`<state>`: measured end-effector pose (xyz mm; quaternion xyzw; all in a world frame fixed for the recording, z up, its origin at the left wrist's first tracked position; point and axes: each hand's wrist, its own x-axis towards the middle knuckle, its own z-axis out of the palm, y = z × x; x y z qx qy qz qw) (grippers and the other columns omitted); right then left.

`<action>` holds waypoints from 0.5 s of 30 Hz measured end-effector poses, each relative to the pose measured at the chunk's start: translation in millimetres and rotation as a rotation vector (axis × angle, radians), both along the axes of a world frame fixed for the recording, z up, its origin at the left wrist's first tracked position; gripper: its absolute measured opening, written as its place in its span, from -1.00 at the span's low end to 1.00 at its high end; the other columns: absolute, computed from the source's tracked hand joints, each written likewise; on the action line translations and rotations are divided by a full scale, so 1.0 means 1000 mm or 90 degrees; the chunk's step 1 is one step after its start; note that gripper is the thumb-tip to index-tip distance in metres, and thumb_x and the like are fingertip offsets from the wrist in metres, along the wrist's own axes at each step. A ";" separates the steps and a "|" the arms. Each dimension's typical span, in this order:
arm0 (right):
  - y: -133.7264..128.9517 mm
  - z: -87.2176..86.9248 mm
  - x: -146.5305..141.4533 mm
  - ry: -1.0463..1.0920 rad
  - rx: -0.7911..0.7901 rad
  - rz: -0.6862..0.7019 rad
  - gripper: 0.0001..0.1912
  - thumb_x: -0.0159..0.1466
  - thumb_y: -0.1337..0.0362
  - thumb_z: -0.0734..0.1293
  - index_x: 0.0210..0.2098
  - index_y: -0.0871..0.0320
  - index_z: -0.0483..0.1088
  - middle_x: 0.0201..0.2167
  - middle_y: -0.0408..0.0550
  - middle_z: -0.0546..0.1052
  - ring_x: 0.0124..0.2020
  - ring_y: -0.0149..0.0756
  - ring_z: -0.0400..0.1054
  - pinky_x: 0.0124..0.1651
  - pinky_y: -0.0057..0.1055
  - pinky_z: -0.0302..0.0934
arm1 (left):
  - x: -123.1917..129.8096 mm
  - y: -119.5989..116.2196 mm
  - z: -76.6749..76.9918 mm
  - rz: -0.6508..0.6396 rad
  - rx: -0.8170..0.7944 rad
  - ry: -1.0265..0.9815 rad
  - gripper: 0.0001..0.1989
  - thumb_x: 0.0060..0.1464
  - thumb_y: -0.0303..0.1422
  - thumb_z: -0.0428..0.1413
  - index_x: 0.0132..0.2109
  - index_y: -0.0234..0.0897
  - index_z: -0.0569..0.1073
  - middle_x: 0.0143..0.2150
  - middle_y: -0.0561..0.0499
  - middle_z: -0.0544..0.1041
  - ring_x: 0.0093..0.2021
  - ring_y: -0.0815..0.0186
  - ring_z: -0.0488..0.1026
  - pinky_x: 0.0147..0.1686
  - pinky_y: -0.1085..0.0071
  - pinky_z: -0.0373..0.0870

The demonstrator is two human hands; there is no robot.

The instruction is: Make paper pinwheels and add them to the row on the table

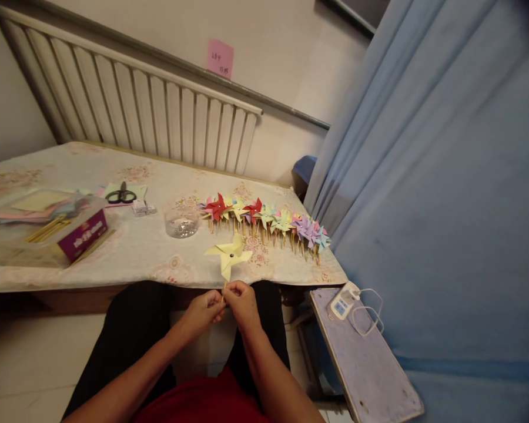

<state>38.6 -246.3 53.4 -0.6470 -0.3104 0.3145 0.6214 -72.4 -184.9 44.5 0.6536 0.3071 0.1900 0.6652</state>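
Note:
A yellow paper pinwheel (pixel 231 256) stands upright in front of me at the table's near edge, a dark pin at its centre. Its thin stick is pinched by my left hand (pixel 205 308) and, a little higher, by my right hand (pixel 241 301). Both hands are closed, close together above my lap. Past the pinwheel, a long row of finished pinwheels (pixel 264 216) in red, yellow, purple, blue and pink lies on the floral tablecloth (pixel 154 258). A clear round dish (pixel 181 224) of small shiny pieces sits to the left of them.
Scissors (pixel 122 195) lie on coloured paper beside small boxes (pixel 143 207). At the left, a clear bin (pixel 35 235) holds paper sheets and sticks, with a purple box (pixel 84 235). A power strip (pixel 344 301) with a cable rests on a bench (pixel 370 364). A blue curtain (pixel 449 176) hangs at the right.

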 end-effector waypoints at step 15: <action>-0.006 0.001 -0.005 -0.005 -0.011 0.036 -0.87 0.03 0.23 0.36 -0.53 0.17 0.44 -0.67 -0.25 0.37 -0.61 -0.45 0.17 -0.51 -0.51 0.07 | -0.009 -0.005 0.008 0.009 -0.048 -0.013 -0.68 -0.11 -0.09 0.14 -0.44 -0.24 0.28 -0.56 0.14 0.37 -0.56 0.41 0.31 -0.47 0.43 0.22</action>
